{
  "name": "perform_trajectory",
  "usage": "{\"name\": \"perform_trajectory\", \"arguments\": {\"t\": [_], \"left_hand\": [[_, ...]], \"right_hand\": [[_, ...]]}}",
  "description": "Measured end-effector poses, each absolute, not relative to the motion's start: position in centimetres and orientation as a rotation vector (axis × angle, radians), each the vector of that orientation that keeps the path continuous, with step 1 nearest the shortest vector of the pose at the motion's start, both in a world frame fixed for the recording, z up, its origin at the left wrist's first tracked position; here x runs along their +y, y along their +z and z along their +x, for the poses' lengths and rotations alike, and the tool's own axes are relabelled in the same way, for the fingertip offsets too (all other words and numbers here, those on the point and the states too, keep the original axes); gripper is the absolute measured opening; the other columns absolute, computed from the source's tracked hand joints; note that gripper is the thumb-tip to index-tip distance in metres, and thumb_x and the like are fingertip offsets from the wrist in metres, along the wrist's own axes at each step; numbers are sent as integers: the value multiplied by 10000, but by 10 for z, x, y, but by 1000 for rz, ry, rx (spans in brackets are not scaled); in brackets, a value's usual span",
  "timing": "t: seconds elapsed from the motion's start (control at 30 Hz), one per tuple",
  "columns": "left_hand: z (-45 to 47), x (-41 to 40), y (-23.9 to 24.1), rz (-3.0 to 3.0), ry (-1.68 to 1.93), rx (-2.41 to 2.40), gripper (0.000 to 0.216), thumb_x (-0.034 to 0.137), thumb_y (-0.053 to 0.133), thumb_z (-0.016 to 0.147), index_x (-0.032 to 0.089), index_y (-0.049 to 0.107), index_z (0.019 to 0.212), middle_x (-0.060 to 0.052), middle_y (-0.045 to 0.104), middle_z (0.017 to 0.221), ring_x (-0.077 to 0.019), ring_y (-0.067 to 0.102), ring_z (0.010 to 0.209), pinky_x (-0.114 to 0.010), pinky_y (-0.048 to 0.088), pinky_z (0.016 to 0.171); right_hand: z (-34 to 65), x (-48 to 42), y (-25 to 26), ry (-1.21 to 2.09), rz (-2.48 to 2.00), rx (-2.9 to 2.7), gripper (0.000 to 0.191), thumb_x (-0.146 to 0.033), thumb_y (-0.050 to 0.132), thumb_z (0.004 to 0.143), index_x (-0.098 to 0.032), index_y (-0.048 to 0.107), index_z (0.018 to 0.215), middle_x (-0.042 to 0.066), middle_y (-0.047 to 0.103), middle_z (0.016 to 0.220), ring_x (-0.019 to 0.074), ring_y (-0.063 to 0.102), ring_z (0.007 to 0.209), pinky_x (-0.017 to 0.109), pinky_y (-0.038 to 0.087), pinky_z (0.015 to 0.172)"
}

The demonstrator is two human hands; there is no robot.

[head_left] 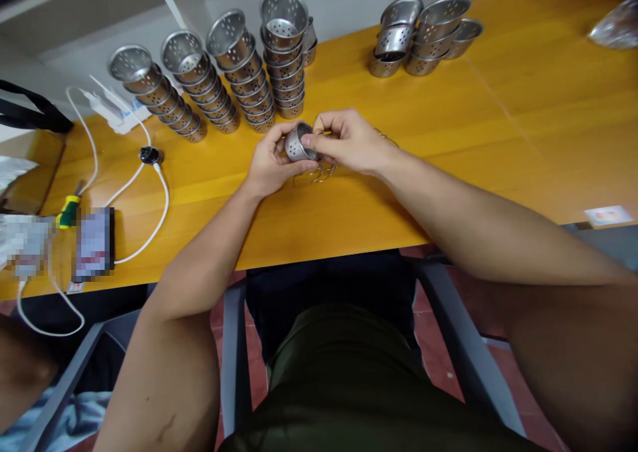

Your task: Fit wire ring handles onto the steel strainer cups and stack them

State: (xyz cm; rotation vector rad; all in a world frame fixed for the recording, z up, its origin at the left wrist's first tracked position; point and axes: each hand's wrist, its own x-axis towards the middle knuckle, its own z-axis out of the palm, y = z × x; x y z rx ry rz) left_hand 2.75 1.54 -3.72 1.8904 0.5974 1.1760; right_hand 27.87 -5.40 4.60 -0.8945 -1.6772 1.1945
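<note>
My left hand point(272, 163) is wrapped around a small perforated metal cup point(295, 145), held tilted just above the table with its mouth toward the right. At the cup's rim, my right hand point(349, 141) is closed in a pinch, the thumb tip overlapping the opening. Whatever lies between those fingers, if anything, is hidden. Several thin bent wire pieces point(323, 173) lie on the table under the hands, and more wire shows behind the right wrist.
Tall stacks of perforated cups point(284, 60) stand at the back left, with shorter stacks point(428, 40) at the back right. A phone point(94, 244), white cables point(162, 229) and a green-yellow screwdriver point(68, 211) lie left. A clear plastic bag point(618, 28) sits far right. Another person's limb point(22, 365) shows lower left.
</note>
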Motion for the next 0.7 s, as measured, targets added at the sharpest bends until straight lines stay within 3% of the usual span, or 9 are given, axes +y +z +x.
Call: {"name": "perform_trajectory", "arguments": {"t": [0.37, 0.57, 0.7], "left_hand": [[32, 13, -36, 1865, 1205, 593, 1167, 1006, 1191, 688, 315, 779, 1533, -105, 794, 1543, -360, 844, 1537, -530, 737, 1322], [27, 18, -36, 1848, 1198, 720, 1150, 1074, 1131, 726, 325, 730, 1500, -101, 791, 1513, -360, 842, 1506, -525, 723, 1318], [21, 26, -39, 1850, 1267, 824, 1091, 1100, 1036, 847, 306, 723, 1527, -123, 791, 1502, -391, 798, 1591, -540, 689, 1362]], "right_hand": [[282, -50, 42, 1307, -874, -1598, 790, -898, 1112, 908, -304, 591, 864, -16, 569, 689, 199, 481, 635, 333, 364, 534], [307, -51, 56, 1486, -634, -1531, 781, -848, 1056, 925, -289, 517, 845, 6, 612, 865, 176, 515, 644, 363, 462, 591], [321, -50, 55, 1228, -720, -1911, 595, -726, 1045, 1036, -266, 686, 917, -4, 654, 832, 166, 544, 665, 340, 429, 639]]}}
